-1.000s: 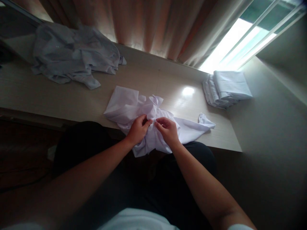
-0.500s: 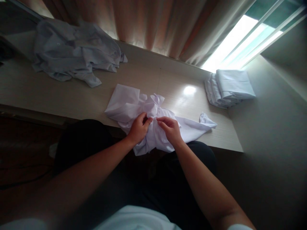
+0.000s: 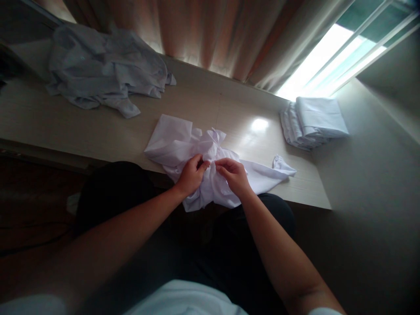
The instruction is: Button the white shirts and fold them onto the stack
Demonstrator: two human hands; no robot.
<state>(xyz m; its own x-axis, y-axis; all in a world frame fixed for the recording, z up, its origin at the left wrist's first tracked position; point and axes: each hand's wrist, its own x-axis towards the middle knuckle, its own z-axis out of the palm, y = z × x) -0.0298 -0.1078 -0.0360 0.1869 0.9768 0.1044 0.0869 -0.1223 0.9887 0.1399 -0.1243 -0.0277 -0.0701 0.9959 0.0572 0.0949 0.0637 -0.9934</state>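
A rumpled white shirt (image 3: 177,144) lies on the wooden counter in front of me, its lower part hanging over the front edge toward my knees. One sleeve stretches out to the right and ends in a bunched cuff. Near the middle of the cloth, my left hand (image 3: 193,175) pinches a fold between thumb and fingers. Close beside it, my right hand (image 3: 233,176) also pinches the fabric, thumb against forefinger. The fingertips of both hands almost meet. Whatever small detail lies between them is too small to make out.
On the counter (image 3: 229,103), a loose heap of white garments (image 3: 105,65) sits at the back left. A neat stack of folded white clothes (image 3: 321,116) stands at the right against the wall. Curtains (image 3: 203,35) hang behind the counter, beside a bright window (image 3: 334,57).
Both hands keep nearly the same pinch on the shirt, with hardly any finger movement. The view has shifted very slightly.
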